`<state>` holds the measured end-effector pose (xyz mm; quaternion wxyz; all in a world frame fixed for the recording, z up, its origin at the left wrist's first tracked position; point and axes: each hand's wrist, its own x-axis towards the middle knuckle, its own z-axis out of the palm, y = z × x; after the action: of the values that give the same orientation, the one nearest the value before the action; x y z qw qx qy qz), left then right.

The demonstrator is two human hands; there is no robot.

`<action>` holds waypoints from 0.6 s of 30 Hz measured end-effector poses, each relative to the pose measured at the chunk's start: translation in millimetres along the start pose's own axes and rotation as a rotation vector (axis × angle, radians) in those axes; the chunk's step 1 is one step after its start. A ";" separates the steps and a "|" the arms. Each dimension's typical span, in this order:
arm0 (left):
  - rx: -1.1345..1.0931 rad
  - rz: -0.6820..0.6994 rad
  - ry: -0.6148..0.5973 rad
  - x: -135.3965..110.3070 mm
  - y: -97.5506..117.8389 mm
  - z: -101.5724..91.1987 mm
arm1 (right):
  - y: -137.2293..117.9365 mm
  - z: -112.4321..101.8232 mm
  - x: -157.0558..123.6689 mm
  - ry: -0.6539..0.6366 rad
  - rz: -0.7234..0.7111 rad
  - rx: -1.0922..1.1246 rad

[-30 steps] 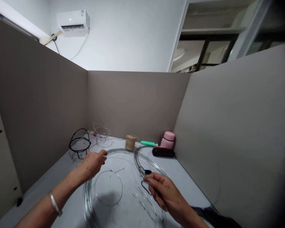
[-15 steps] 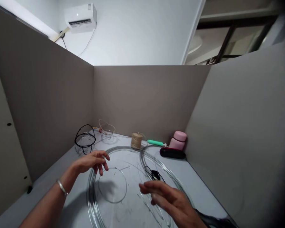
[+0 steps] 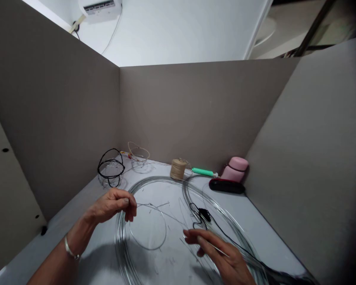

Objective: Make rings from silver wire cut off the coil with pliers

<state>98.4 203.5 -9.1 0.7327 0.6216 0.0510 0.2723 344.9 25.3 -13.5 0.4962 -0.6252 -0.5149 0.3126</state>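
My left hand hovers over the left side of a large coil of silvery wire. Its fingers are curled, with the thumb against the index finger; whether anything thin sits in them I cannot make out. Above the coil's right part is my right hand, fingers stretched out and thumb a little apart, with nothing visible in it. A small wire ring lies on the table inside the coil, between the hands. Loose thin wires cross nearby. A bundle of black cord lies just beyond my right hand.
At the back left stand a black-rimmed wire frame and a pale-rimmed one. A twine spool, a green-handled tool, a black case and a pink flask line the back. Grey partitions enclose the table.
My left hand's fingers have curled in from a looser spread. The right hand remains stretched out over the coil. The view has tilted down and shifted slightly, showing more of the black cord.
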 end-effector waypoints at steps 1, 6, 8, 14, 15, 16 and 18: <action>0.080 0.010 0.028 1.0 2.0 3.7 | 2.3 2.6 0.6 0.014 0.016 0.011; 0.455 0.017 -0.056 7.5 14.7 28.0 | 13.2 8.6 6.7 0.072 0.113 0.145; 0.512 -0.053 -0.210 10.3 15.2 37.3 | 13.7 6.8 7.9 0.086 0.136 0.197; 0.910 0.052 -0.289 10.8 6.0 53.3 | 3.9 0.1 -3.3 0.184 0.049 0.094; 0.976 0.084 -0.276 9.7 4.2 54.7 | 2.6 0.3 -7.1 0.197 0.026 0.041; 1.032 0.112 -0.264 8.4 2.2 55.9 | 1.9 0.7 -10.9 0.206 -0.002 -0.015; 1.124 0.173 -0.237 5.9 -3.0 58.3 | 2.4 2.1 -17.3 0.170 -0.068 -0.128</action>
<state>128.5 154.5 2.6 0.2659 0.9433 0.0543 0.1911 339.0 9.5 -18.5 0.5073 -0.6621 -0.5109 0.2080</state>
